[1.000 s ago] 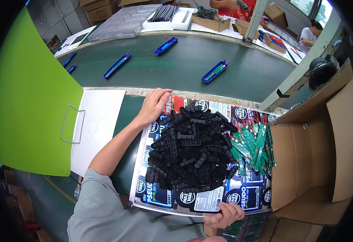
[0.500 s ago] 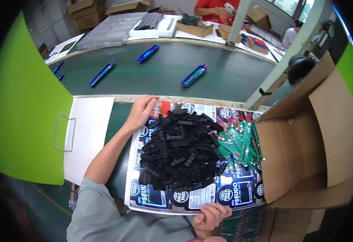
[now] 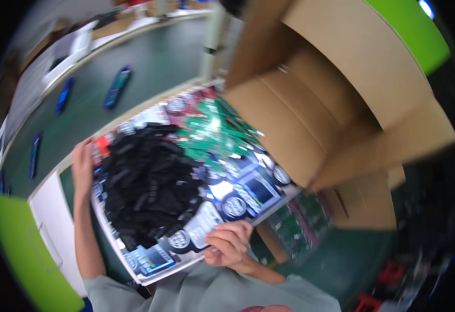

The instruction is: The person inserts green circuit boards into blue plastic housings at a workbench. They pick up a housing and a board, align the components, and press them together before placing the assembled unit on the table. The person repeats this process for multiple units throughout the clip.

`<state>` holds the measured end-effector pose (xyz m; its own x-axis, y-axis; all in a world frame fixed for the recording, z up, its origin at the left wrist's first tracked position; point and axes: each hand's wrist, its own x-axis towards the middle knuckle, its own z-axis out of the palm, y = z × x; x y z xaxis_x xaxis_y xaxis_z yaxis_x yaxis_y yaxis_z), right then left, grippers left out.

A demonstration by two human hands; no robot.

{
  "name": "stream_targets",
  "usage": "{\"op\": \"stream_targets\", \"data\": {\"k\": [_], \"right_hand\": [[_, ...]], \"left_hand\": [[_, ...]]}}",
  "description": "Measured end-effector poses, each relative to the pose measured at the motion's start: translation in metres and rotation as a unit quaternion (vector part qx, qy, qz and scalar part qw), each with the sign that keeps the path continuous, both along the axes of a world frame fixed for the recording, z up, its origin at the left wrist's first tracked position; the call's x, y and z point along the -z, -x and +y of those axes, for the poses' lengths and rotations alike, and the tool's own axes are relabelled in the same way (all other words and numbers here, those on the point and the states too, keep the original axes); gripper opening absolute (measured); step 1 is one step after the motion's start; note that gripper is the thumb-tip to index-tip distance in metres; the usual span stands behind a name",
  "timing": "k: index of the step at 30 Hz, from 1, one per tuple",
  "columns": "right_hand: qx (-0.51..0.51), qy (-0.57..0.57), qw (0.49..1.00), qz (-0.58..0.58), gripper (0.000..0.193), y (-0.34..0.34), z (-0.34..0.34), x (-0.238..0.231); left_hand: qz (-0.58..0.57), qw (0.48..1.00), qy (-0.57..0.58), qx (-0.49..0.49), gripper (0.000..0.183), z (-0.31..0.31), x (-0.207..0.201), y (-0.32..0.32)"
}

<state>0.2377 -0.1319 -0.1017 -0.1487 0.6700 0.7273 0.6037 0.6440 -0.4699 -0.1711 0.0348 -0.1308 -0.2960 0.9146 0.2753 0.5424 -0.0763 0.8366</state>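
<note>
A shallow white-rimmed tray (image 3: 118, 256) lined with printed sheets lies before me. On it sits a large heap of small black plastic parts (image 3: 152, 187). Beside the heap, toward the far right, is a pile of narrow green circuit boards (image 3: 214, 127) with red wires. My left hand (image 3: 83, 164) grips the tray's left edge near the far corner. At the near edge my right hand (image 3: 230, 244) has its fingers curled round the rim. Neither hand touches the black parts or the boards. Motion blur softens the picture.
An open cardboard box (image 3: 300, 109) stands against the tray's right side. Beyond the tray runs a green conveyor belt (image 3: 149, 57) carrying several blue slim housings (image 3: 118, 87). Below the box are more green circuit boards (image 3: 302, 221). A white panel (image 3: 56, 229) lies at left.
The whole view has swung right and tilted, so the tray sits further left and the box looms larger. Both hands remain at the tray's edges.
</note>
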Motion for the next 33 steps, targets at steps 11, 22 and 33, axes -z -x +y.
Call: {"op": "stream_targets", "data": {"k": [11,22,33], "right_hand": [[0.341,0.103,0.823,0.442,0.045,-0.148,0.041,0.044],[0.317,0.088,0.849,0.414,0.053,-0.163,0.076,0.076],[0.344,0.079,0.843,0.407,0.047,-0.157,0.073,0.097]], "left_hand": [[-0.165,0.983,0.008,0.075,0.049,0.019,0.032,0.036],[-0.049,0.998,0.01,0.05,0.043,0.019,0.015,0.017],[-0.146,0.985,0.039,0.085,0.051,0.021,0.03,0.046]]}}
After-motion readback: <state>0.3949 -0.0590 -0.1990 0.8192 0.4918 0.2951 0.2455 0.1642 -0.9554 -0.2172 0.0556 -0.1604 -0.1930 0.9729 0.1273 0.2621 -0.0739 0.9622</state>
